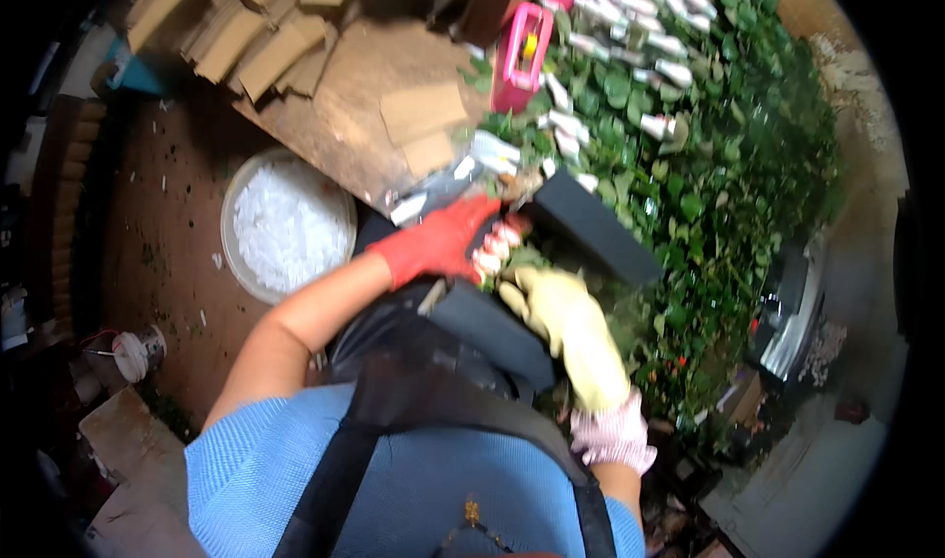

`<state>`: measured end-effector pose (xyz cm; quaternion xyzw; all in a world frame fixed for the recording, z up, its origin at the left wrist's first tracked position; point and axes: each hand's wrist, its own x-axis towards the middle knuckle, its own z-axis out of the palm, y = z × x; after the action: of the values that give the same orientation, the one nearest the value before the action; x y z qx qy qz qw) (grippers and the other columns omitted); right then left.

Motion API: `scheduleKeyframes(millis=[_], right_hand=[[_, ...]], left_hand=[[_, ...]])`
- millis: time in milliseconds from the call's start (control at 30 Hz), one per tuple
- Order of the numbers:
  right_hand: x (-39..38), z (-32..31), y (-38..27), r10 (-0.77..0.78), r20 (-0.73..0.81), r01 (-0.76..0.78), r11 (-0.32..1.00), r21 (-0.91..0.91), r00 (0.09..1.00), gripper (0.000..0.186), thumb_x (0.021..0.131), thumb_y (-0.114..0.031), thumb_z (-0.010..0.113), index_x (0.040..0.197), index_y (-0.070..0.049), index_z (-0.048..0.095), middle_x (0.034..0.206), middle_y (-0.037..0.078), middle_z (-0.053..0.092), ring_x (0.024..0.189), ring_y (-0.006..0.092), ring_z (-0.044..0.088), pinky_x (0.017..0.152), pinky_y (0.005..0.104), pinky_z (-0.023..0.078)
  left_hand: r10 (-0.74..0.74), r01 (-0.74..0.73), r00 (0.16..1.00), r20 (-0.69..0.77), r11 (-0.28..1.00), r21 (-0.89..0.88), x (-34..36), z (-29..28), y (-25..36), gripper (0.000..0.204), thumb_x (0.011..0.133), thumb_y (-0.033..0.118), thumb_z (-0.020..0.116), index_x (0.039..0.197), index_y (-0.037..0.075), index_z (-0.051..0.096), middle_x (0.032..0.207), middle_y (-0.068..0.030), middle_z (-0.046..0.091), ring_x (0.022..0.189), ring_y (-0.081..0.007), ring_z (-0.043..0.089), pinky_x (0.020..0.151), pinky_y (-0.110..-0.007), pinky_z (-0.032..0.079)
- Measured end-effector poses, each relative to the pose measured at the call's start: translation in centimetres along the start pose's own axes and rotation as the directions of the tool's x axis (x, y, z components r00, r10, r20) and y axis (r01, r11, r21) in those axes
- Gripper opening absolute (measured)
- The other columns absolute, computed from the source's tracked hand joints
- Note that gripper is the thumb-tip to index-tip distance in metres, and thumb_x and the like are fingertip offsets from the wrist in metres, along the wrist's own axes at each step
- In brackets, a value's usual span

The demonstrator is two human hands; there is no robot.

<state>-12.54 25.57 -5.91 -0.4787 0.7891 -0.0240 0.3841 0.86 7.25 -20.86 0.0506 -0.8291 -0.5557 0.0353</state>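
My left hand (438, 240), in a red glove, is closed around a small bunch of wrapped pale-pink flower buds (495, 246). My right hand (563, 317), in a yellow glove with a pink checked cuff, rests just below that bunch among green stems, fingers curled; what it grips is hidden by leaves. A dark rectangular box (596, 228) lies tilted right beside both hands. Below them is my dark apron and blue top.
A big heap of green leafy stems with white-wrapped buds (679, 115) fills the right. A pink caddy (520, 56) stands at its upper edge. Cardboard sheets and a wooden board (345, 76) lie upper left; a round white tub of pale pieces (285, 225) sits on the red-brown floor.
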Motion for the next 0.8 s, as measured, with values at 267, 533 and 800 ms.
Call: scheduleKeyframes(millis=[267, 533, 800], right_hand=[[-3.8, 1.1, -3.8, -0.217, -0.154, 0.206, 0.975, -0.081, 0.964, 0.051, 0.093, -0.028, 0.075, 0.14, -0.013, 0.063, 0.113, 0.017, 0.075, 0.095, 0.038, 0.074, 0.085, 0.0458, 0.06], [-3.5, 2.3, -3.0, -0.462, -0.373, 0.489, 0.872, -0.025, 0.805, 0.06, 0.094, -0.022, 0.073, 0.148, -0.006, 0.052, 0.133, 0.019, 0.069, 0.102, 0.0385, 0.073, 0.087, 0.0457, 0.061], [-5.1, 2.8, -2.9, -0.174, -0.646, 0.632, 0.497, 0.594, 0.744, 0.055, 0.101, -0.01, 0.065, 0.151, 0.007, 0.051, 0.141, 0.023, 0.066, 0.126, 0.0275, 0.068, 0.112, 0.0379, 0.049]], left_hand=[[0.202, -0.074, 0.754, -0.625, 0.972, 0.224, 3.9, -11.6, 2.6, 0.038, 0.091, 0.009, 0.076, 0.128, 0.008, 0.07, 0.131, -0.0141, 0.071, 0.123, -0.0364, 0.066, 0.107, -0.043, 0.051], [0.535, 0.541, 0.609, -0.586, 0.259, 0.8, 18.4, -33.1, 12.6, 0.064, 0.088, 0.037, 0.081, 0.136, 0.001, 0.059, 0.131, -0.0182, 0.069, 0.128, -0.0381, 0.062, 0.118, -0.055, 0.039], [0.519, 0.137, 0.582, -0.626, 0.696, 0.705, 15.3, -31.7, 19.6, 0.03, 0.099, 0.024, 0.071, 0.127, 0.014, 0.074, 0.11, -0.0139, 0.078, 0.099, -0.0318, 0.075, 0.086, -0.04, 0.059]])
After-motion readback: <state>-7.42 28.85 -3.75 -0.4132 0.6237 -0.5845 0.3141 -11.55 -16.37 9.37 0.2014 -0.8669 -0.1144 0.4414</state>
